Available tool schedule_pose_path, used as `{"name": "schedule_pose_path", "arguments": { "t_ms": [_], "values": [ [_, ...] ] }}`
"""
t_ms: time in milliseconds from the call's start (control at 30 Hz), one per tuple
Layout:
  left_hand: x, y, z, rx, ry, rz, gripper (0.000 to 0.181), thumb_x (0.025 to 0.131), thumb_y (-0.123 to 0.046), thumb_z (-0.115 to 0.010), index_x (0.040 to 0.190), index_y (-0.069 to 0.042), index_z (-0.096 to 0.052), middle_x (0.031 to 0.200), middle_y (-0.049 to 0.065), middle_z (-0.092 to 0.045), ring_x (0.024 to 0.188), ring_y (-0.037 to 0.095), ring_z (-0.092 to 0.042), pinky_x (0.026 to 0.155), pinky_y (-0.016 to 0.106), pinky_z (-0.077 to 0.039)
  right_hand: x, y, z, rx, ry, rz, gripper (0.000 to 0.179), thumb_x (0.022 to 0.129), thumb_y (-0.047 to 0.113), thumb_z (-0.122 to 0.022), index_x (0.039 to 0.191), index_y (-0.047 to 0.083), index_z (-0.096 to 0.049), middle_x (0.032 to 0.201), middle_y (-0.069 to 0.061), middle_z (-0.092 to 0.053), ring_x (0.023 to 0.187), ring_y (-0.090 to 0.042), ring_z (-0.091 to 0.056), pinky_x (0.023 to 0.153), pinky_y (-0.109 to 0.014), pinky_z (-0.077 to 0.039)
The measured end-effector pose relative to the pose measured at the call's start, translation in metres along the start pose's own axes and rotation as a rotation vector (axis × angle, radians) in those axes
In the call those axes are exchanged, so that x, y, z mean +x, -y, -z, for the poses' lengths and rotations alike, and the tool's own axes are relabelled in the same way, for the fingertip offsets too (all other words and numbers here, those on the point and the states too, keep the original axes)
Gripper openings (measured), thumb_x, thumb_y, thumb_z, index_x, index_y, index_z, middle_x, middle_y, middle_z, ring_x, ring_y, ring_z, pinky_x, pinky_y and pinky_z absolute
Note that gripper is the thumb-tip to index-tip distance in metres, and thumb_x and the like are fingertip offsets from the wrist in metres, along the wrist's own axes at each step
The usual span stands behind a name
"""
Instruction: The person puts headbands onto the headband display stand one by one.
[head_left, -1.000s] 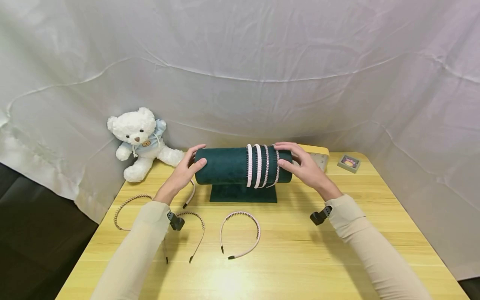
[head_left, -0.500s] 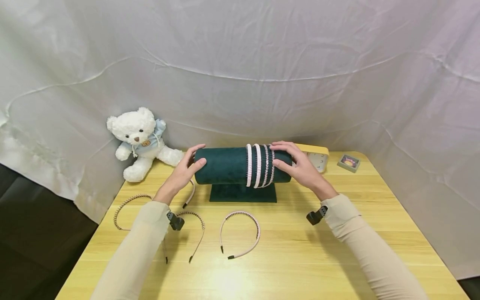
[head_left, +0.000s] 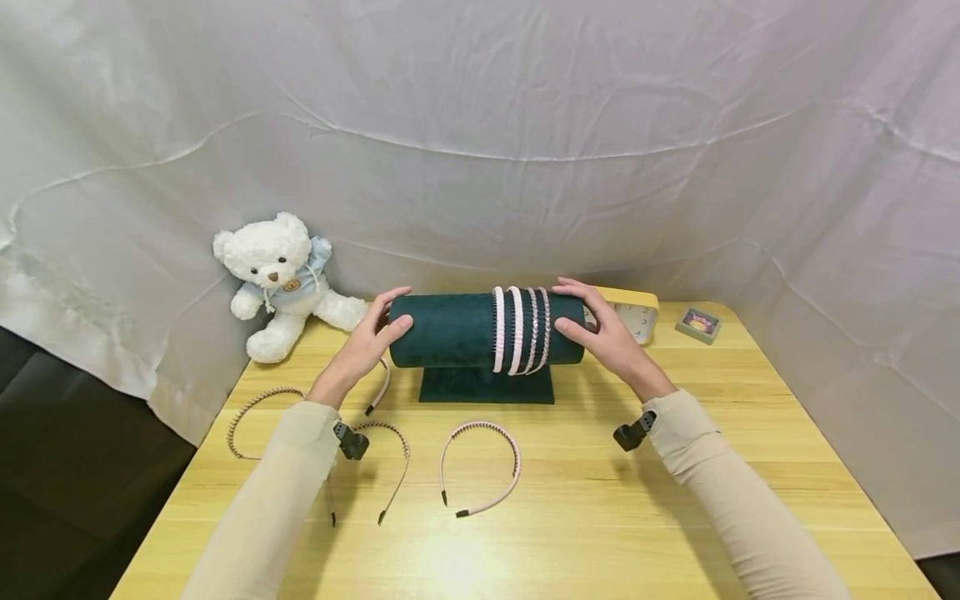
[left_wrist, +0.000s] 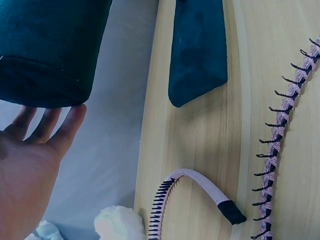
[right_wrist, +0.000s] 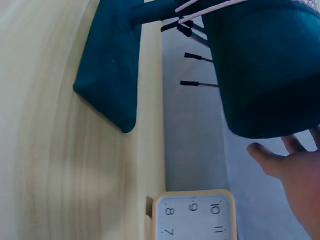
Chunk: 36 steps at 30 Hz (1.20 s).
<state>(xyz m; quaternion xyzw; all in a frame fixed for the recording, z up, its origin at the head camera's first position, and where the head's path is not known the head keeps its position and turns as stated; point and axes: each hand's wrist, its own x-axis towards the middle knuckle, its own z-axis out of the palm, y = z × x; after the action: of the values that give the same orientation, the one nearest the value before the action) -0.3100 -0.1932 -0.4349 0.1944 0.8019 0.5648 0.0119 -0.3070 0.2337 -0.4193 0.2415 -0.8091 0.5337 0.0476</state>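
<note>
Eight headbands [head_left: 516, 332], one stand [head_left: 452, 331], one bear [head_left: 279, 287], one clock [head_left: 639, 320].

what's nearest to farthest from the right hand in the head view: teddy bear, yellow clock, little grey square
1. Yellow clock: just behind the right hand, partly hidden
2. Little grey square: farther to the right
3. Teddy bear: over on the far left

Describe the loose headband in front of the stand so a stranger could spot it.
Find the dark green display stand on the wooden table. Just nearer the camera lies a single pale pink headband. The left arm partly covers its loose neighbours; this one shows whole.
</note>
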Motion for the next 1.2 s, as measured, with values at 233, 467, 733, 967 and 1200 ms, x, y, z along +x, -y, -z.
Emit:
{"name": "schedule_pose_path", "arguments": {
  "t_ms": [233,467,733,967,1200],
  "values": [
    [0.000,0.000,0.001,0.014,-0.001,0.013,0.060,0.115,-0.037,-0.053,0.170,-0.030,-0.033,0.179,0.012,-0.022,0.167,0.041,-0.021,0.132,0.067,-0.019,0.001,-0.005,-0.001,0.012,-0.004,-0.005,0.050,0.107,0.025,-0.071,0.155,0.023,-0.056,0.174,0.003,-0.039,0.164,-0.027,-0.030,0.131,-0.063,-0.028],
    [0.000,-0.003,0.005,0.053,0.017,0.055,0.064,0.113,-0.044,-0.053,0.172,-0.034,-0.030,0.181,0.009,-0.020,0.166,0.044,-0.021,0.130,0.073,-0.019,0.002,-0.009,-0.001,0.016,-0.004,0.003,0.051,0.107,0.023,-0.071,0.155,0.022,-0.056,0.171,0.000,-0.043,0.161,-0.027,-0.035,0.131,-0.062,-0.028],
    [-0.008,-0.009,0.017,-0.003,0.029,0.016,0.062,0.117,-0.034,-0.050,0.173,-0.018,-0.029,0.179,0.012,-0.026,0.165,0.039,-0.027,0.129,0.068,-0.029,0.001,-0.007,0.000,0.031,-0.006,0.003,0.052,0.106,0.020,-0.072,0.156,0.021,-0.055,0.171,-0.001,-0.044,0.160,-0.028,-0.036,0.130,-0.063,-0.029],
    [-0.028,-0.001,0.030,0.017,0.009,0.034,0.056,0.118,-0.033,-0.048,0.169,-0.011,-0.037,0.174,0.015,-0.039,0.159,0.038,-0.040,0.121,0.054,-0.046,0.001,-0.007,0.001,0.028,-0.007,0.006,0.052,0.107,0.020,-0.071,0.156,0.020,-0.055,0.171,-0.001,-0.043,0.160,-0.028,-0.037,0.129,-0.063,-0.032],
    [-0.060,0.008,0.042,0.182,0.036,0.080,0.052,0.115,-0.031,-0.059,0.160,-0.007,-0.051,0.161,0.018,-0.056,0.145,0.037,-0.056,0.116,0.044,-0.048,0.001,-0.007,0.001,0.033,-0.007,0.010,0.051,0.106,0.018,-0.071,0.155,0.020,-0.056,0.171,-0.001,-0.043,0.160,-0.027,-0.037,0.128,-0.063,-0.034]
  ]
}}
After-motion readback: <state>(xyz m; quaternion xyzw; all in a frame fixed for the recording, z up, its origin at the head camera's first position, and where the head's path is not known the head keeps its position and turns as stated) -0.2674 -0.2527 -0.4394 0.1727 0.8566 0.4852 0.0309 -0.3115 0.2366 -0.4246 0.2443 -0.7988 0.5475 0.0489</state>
